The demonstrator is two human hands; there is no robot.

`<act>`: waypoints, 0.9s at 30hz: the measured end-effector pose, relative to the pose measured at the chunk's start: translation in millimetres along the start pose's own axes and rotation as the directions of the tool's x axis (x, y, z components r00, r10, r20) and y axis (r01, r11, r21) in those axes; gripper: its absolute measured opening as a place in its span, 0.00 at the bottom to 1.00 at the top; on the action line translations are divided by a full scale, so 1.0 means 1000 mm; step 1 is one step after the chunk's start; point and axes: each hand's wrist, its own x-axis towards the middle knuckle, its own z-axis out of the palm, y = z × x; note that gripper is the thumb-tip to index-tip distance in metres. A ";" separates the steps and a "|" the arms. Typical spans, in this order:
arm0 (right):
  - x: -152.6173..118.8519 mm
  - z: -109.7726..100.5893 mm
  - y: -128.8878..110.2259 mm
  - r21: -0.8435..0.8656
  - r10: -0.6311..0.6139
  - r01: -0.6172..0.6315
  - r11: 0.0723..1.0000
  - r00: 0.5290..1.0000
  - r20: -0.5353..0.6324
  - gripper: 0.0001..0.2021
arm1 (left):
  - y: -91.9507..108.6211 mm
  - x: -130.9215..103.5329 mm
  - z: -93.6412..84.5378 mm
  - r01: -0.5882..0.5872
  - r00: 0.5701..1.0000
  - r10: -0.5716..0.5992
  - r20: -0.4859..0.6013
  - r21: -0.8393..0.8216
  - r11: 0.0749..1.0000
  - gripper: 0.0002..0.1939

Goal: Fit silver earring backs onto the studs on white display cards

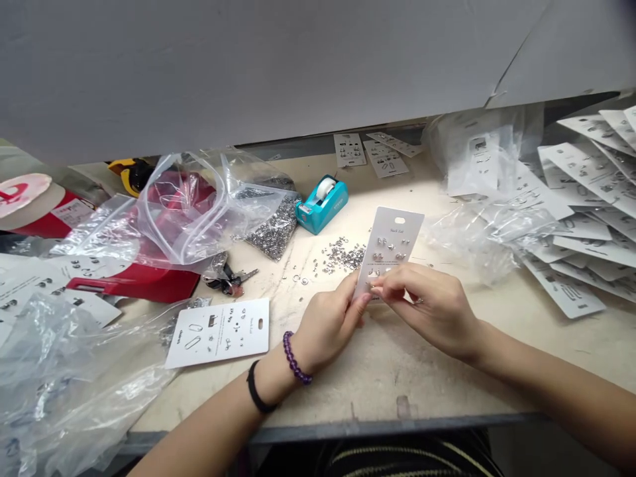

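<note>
A white earring card [390, 242] with several small metal earrings on it is held tilted above the table. My left hand [332, 321] grips its lower left edge, thumb on the front. At the card's lower front, my right hand [430, 301] is closed in a pinch, its fingertips touching the card; whatever lies between them is too small to make out. Just behind the card lies a pile of tiny metal pieces [340, 255]. Left of my left hand, another filled earring card [223, 334] lies flat.
A teal tape dispenser [322, 205] stands behind the pile. Plastic bags [183, 205], one with many small metal pieces [273, 232], and a red scoop [144, 283] crowd the left. Stacked earring cards [591, 179] fill the right. More cards [385, 159] lie at the back, under a grey panel [278, 66].
</note>
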 end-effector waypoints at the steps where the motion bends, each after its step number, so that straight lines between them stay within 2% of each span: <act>1: 0.000 0.001 0.000 -0.010 0.006 -0.006 1.000 1.000 0.003 0.06 | 0.000 0.000 0.000 -0.013 1.000 0.013 -0.006 0.021 1.000 0.18; 4: 0.000 0.002 0.001 -0.032 0.007 -0.007 0.999 1.000 0.001 0.06 | -0.001 -0.001 0.002 -0.046 0.998 0.050 -0.036 0.090 0.995 0.18; 6: 0.000 0.002 0.000 -0.057 -0.026 0.025 0.998 1.000 -0.014 0.04 | -0.001 -0.002 0.002 -0.046 0.998 0.049 -0.043 0.061 0.997 0.18; 8: -0.001 0.000 -0.002 -0.083 -0.044 0.038 0.996 0.997 -0.069 0.06 | 0.000 -0.002 0.001 -0.004 1.000 0.002 -0.030 -0.078 0.997 0.18; 10: -0.001 -0.003 -0.003 -0.080 -0.018 0.003 0.997 0.982 -0.189 0.11 | 0.000 -0.001 0.001 0.062 0.998 -0.067 -0.010 -0.270 0.961 0.19; 13: 0.000 -0.008 -0.002 0.025 0.154 -0.157 0.987 0.908 -0.390 0.11 | 0.000 0.002 0.000 0.120 0.991 -0.136 0.007 -0.516 0.848 0.21; 15: 0.002 -0.009 0.001 0.187 0.341 -0.288 0.939 0.845 -0.412 0.12 | -0.001 0.004 -0.001 0.119 0.988 -0.154 -0.005 -0.603 0.788 0.21; 16: 0.003 -0.009 0.003 0.285 0.433 -0.344 0.895 0.824 -0.365 0.13 | -0.001 0.005 -0.001 0.111 0.987 -0.159 -0.022 -0.620 0.776 0.21; 18: 0.006 -0.007 0.005 0.466 0.555 -0.436 0.770 0.818 -0.152 0.17 | -0.002 0.006 -0.002 0.086 0.984 -0.164 -0.070 -0.621 0.779 0.20; 20: 0.007 -0.003 0.005 0.571 0.561 -0.513 0.641 0.821 0.107 0.17 | -0.003 0.005 -0.002 0.065 0.980 -0.165 -0.110 -0.609 0.791 0.18; 22: 0.007 0.001 0.004 0.611 0.524 -0.557 0.563 0.812 0.257 0.13 | -0.003 0.005 -0.002 0.059 0.976 -0.174 -0.132 -0.605 0.794 0.16; 24: 0.006 0.003 0.002 0.624 0.513 -0.561 0.544 0.811 0.282 0.11 | -0.004 0.006 -0.003 0.066 0.969 -0.196 -0.149 -0.609 0.791 0.15; 27: 0.005 0.005 0.001 0.620 0.510 -0.547 0.563 0.820 0.260 0.10 | -0.004 0.009 -0.005 0.063 0.960 -0.220 -0.174 -0.630 0.774 0.14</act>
